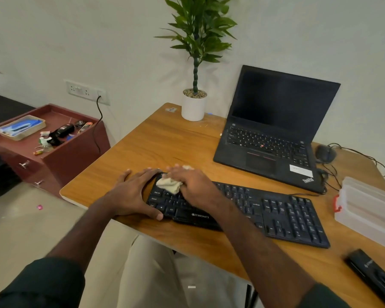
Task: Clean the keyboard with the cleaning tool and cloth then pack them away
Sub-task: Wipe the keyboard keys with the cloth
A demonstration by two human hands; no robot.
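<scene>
Keyboard: black one, sits slanted on the wooden surface, in front of the laptop
Left hand: flat at the keyboard's left end, fingers spread out straight, thumb along the front edge
Right hand: pressing a crumpled whitish cloth onto the top-left keys, fingers bunched together on it
Box: clear plastic, off to the right

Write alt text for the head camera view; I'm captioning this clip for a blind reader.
A person's right hand presses a crumpled cloth onto the left end of a black keyboard while the left hand steadies that end. Behind it on the wooden desk are an open laptop and a potted plant.
</scene>
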